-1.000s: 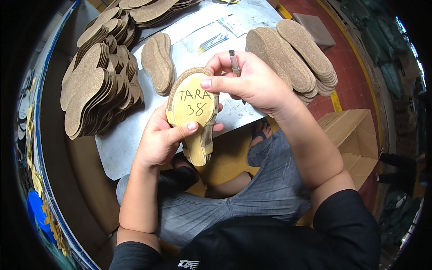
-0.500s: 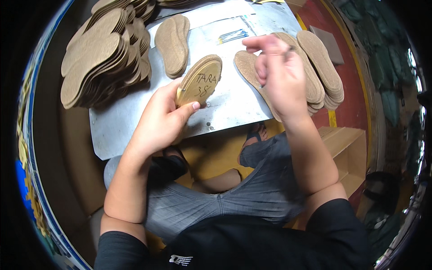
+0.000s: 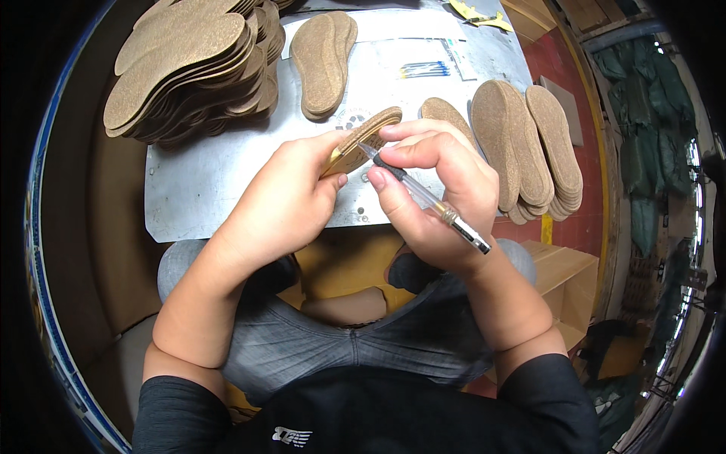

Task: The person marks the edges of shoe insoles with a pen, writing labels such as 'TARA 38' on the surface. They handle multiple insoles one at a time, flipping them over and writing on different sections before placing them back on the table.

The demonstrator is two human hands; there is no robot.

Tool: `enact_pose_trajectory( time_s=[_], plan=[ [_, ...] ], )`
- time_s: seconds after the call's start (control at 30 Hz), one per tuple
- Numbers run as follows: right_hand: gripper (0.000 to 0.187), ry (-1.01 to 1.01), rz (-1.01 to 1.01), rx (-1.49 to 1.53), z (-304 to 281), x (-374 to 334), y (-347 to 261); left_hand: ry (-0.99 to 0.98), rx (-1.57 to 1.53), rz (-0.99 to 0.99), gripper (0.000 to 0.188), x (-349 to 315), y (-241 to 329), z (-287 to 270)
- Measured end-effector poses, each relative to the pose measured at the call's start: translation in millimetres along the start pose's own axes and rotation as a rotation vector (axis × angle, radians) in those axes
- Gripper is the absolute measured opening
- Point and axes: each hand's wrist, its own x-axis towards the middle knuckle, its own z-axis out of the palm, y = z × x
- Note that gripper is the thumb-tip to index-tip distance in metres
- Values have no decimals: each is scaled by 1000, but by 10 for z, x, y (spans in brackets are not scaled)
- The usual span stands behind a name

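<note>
My left hand is closed around a small stack of brown cork-like insoles, tilted so that their layered edges show. My right hand grips a clear pen with a black grip. The pen's tip is at the edge of the held insoles; whether it touches them I cannot tell. Behind my right hand, another brown insole lies partly hidden on the metal table.
A tall pile of insoles stands at the table's left. One small stack lies at the back, more stacks at the right. Several blue-tipped pens lie at the back. A cardboard box sits low at the right.
My left hand has moved right and tipped the insoles from their marked yellow face toward edge-on. My right hand has come down and left, bringing the pen's tip to them.
</note>
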Motion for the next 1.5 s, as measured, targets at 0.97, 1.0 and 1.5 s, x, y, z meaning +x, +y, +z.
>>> enact_pose_trajectory(
  time_s=[0.97,1.0,1.5],
  plan=[
    [22,-63,-85,-19,42,38,-52,-129,-196,-151,34,6,119,4],
    [22,-71,-86,-23,32,38,-54,-140,-176,-170,34,-2,137,-13],
    [22,-79,-81,-21,9,28,-75,-252,-516,-324,18,19,13,-68]
  ],
)
